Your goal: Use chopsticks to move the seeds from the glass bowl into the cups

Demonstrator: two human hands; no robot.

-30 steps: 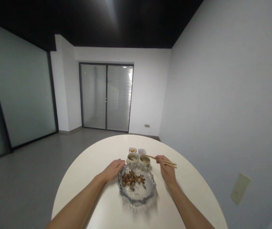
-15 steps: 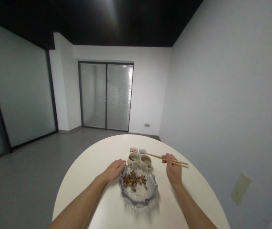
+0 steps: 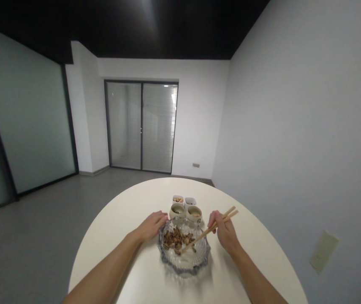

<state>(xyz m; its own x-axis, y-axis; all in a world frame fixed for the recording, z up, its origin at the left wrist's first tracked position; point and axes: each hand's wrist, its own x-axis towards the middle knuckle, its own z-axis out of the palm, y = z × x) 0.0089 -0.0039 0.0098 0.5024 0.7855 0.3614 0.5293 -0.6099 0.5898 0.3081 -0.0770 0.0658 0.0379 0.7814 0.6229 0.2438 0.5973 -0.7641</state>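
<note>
A pair of wooden chopsticks (image 3: 211, 229) is in my right hand (image 3: 225, 231), fingers closed round them to the right of a clear glass bowl (image 3: 203, 257). Their tips reach down into the bowl, at the near edge of a heap of brown striped seeds or nuts (image 3: 175, 238). Whether the tips pinch a piece is too small to tell. At the bowl's upper left rim lies my left hand (image 3: 153, 223), palm down with fingers stretched out; it seems to touch the rim.
Behind the bowl stand two pale round cups (image 3: 177, 212) side by side. Farther back are a small white dish (image 3: 177, 199) of light nuts and another white dish (image 3: 190, 202) with a few dark bits. All rest on a round white table (image 3: 120, 215); a wall (image 3: 278, 147) rises at right.
My right hand has brought the chopstick tips from the back right white dish down and toward me into the glass bowl. My left hand has stayed in place.
</note>
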